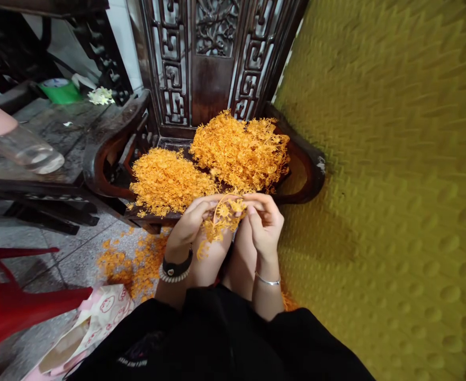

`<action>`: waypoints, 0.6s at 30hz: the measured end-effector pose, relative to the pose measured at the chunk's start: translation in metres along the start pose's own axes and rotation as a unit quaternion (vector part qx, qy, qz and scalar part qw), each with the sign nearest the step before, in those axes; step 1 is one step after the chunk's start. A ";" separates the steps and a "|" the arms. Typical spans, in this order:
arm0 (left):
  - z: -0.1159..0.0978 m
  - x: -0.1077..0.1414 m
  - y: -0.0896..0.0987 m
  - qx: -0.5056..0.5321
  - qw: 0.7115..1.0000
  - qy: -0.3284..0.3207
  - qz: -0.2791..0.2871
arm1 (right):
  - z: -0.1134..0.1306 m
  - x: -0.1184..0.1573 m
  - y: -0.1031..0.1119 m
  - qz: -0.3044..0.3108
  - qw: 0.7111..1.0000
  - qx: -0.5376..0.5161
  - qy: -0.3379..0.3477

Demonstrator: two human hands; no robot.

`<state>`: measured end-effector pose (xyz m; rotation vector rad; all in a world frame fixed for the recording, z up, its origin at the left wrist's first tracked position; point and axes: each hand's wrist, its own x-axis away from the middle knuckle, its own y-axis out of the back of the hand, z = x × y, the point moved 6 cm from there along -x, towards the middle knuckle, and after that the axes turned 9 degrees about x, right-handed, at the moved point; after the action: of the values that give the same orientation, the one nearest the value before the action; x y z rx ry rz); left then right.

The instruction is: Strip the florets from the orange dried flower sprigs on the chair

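Pinching an orange flower sprig (pixel 224 211) in front of the carved chair (pixel 213 79), with fingers of left hand (pixel 193 218) and right hand (pixel 267 222) drawn together on it. Facing two orange heaps (pixel 169 180) on the chair, with orange bits (pixel 148 259) strewn over floor (pixel 74 262) before it and green tape (pixel 60 94) on the tabletop (pixel 72 145) left of it.

Beyond my grip: carved chair (pixel 213 79) | left of grip: wooden table (pixel 82 114), red stool (pixel 6 309), speckled floor (pixel 78 241) | right of grip: dimpled yellow surface (pixel 392 174)
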<state>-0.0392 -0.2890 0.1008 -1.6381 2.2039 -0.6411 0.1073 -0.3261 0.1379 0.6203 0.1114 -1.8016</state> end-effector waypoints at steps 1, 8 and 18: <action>0.002 -0.001 -0.001 -0.003 0.999 0.011 0.036 | -0.002 -0.001 0.000 0.017 1.000 -0.015 -0.009; 0.004 -0.008 -0.002 -0.020 0.988 0.021 0.154 | 0.006 -0.018 0.002 0.115 0.985 0.102 0.079; 0.015 -0.008 0.020 -0.020 0.999 -0.018 0.027 | 0.000 -0.016 -0.023 0.172 0.983 -0.003 0.059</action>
<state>-0.0456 -0.2794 0.0774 -1.5902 2.2412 -0.5536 0.0895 -0.3052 0.1398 0.6971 0.0849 -1.4309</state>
